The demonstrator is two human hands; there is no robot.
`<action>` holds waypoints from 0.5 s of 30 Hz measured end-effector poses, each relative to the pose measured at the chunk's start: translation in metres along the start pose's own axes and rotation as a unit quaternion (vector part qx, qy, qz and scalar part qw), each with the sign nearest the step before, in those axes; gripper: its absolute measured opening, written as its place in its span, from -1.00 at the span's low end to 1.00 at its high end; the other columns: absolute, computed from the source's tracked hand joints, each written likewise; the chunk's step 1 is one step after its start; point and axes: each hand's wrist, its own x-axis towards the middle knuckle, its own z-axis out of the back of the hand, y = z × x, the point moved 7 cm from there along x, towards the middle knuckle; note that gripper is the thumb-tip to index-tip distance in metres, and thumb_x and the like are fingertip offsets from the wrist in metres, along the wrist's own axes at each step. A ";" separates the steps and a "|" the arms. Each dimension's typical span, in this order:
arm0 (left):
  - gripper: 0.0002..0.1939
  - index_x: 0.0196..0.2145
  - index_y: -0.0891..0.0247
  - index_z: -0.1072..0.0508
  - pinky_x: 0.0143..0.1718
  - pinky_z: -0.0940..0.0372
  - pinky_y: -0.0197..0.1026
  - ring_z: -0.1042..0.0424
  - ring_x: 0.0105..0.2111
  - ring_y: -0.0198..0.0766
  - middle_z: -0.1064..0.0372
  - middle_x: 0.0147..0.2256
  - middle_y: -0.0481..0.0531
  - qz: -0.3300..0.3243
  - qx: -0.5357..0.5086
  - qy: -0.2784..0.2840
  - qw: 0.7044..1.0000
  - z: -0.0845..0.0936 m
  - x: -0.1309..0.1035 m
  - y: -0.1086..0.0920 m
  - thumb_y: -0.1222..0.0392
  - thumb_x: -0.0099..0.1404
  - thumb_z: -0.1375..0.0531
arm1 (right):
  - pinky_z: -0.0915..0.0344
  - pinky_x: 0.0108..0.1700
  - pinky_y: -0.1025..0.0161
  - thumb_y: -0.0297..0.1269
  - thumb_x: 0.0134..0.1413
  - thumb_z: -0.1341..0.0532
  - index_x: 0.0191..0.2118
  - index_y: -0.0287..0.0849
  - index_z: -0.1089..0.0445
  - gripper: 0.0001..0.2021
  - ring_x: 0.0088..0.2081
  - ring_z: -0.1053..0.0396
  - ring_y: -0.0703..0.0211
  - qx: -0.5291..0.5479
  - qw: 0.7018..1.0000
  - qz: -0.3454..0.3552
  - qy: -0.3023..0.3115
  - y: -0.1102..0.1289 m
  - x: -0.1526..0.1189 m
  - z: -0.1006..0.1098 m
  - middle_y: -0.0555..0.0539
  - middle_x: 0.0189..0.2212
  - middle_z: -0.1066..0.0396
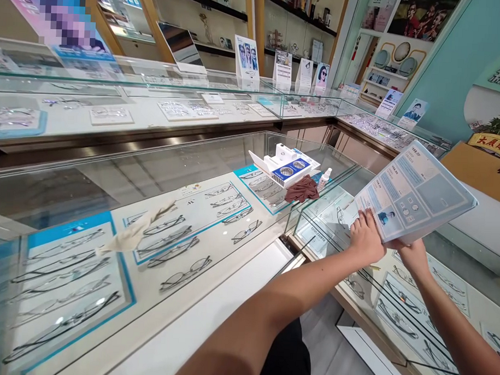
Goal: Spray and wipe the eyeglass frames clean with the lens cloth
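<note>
A light blue printed display board [417, 193] with text panels and small pictures is tilted above the right-hand glass counter. My left hand [367, 236] is closed on its lower left corner, fingers lying over the printed face. Under the bottom edge, my right hand [412, 260] grips the same board, its fingertips partly hidden behind it. Left of the hands, on the glass, lie a crumpled brown cloth [302, 189], a small white spray bottle [324, 179] and an open white and blue box [289, 170].
Glass display counters hold rows of eyeglasses [185, 274] on white and blue trays. A beige cloth [136, 230] lies on the left counter's glass. Small standing cards [247, 59] and a tilted mirror [181, 47] line the rear counter. A brown box [480, 171] stands at right.
</note>
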 end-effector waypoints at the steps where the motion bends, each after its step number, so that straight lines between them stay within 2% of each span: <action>1: 0.21 0.53 0.55 0.41 0.49 0.04 0.17 0.04 0.50 0.27 0.40 0.55 0.50 0.001 0.001 0.001 1.000 0.000 0.000 0.001 0.02 0.24 -0.26 | -0.39 -0.31 0.04 0.18 -0.11 -0.27 -0.40 -0.04 -0.29 -0.61 -0.41 -0.41 -0.06 -0.047 0.999 -0.009 0.009 -0.001 -0.007 0.007 -0.09 -0.52 -0.45; 3: 0.24 0.53 0.54 0.42 0.49 0.04 0.18 0.06 0.50 0.27 0.41 0.56 0.50 0.000 0.002 0.008 1.000 -0.002 0.001 0.002 0.00 0.22 -0.27 | -0.27 -0.45 0.10 0.19 -0.02 -0.25 -0.44 0.00 -0.20 -0.62 -0.56 -0.31 0.02 -0.162 0.985 -0.035 0.055 -0.003 -0.024 0.018 -0.02 -0.62 -0.35; 5: 0.23 0.53 0.54 0.42 0.49 0.06 0.19 0.08 0.51 0.26 0.42 0.56 0.49 -0.003 0.001 0.013 1.000 -0.004 0.002 0.002 -0.01 0.22 -0.26 | -0.26 -0.46 0.10 0.14 0.08 -0.19 -0.44 0.00 -0.20 -0.66 -0.56 -0.34 -0.01 -0.235 0.966 0.000 0.110 0.001 -0.041 0.020 -0.03 -0.62 -0.36; 6: 0.23 0.53 0.54 0.42 0.49 0.07 0.19 0.09 0.51 0.26 0.42 0.56 0.49 -0.003 -0.001 0.013 1.000 -0.004 0.002 0.002 -0.01 0.22 -0.26 | -0.33 -0.40 0.07 0.08 0.13 -0.16 -0.40 -0.01 -0.26 -0.71 -0.47 -0.42 -0.07 -0.235 0.963 0.051 0.124 0.009 -0.048 0.017 -0.09 -0.54 -0.44; 8: 0.22 0.53 0.54 0.42 0.50 0.08 0.17 0.11 0.52 0.22 0.42 0.56 0.48 0.001 -0.004 0.014 1.000 -0.004 0.001 0.002 0.02 0.21 -0.25 | -0.46 -0.16 -0.03 -0.03 0.17 -0.11 -0.17 -0.08 -0.40 -0.73 -0.16 -0.55 -0.20 -0.193 0.959 0.168 0.122 0.027 -0.054 0.009 -0.25 -0.22 -0.58; 10: 0.24 0.52 0.54 0.43 0.50 0.09 0.15 0.13 0.53 0.19 0.43 0.56 0.48 0.010 -0.002 0.020 1.000 -0.004 0.000 0.002 0.06 0.19 -0.26 | -0.45 0.07 -0.13 -0.12 0.17 -0.09 0.09 -0.16 -0.40 -0.58 0.13 -0.49 -0.28 -0.160 0.947 0.249 0.128 0.041 -0.052 -0.005 -0.36 0.07 -0.53; 12: 0.25 0.52 0.56 0.44 0.51 0.10 0.14 0.15 0.53 0.19 0.45 0.56 0.48 0.017 0.005 0.029 0.999 -0.004 -0.003 0.002 0.09 0.17 -0.27 | -0.40 0.19 -0.20 -0.18 0.13 -0.13 0.22 -0.17 -0.38 -0.47 0.24 -0.41 -0.33 -0.153 0.930 0.293 0.163 0.050 -0.044 -0.024 -0.35 0.18 -0.49; 15: 0.23 0.52 0.57 0.43 0.51 0.11 0.15 0.17 0.54 0.21 0.46 0.56 0.48 0.016 0.011 0.045 0.999 -0.003 -0.004 0.001 0.08 0.19 -0.26 | -0.33 0.30 -0.20 -0.26 0.06 -0.16 0.33 -0.15 -0.36 -0.34 0.30 -0.37 -0.31 -0.151 0.905 0.336 0.213 0.063 -0.030 -0.047 -0.29 0.20 -0.50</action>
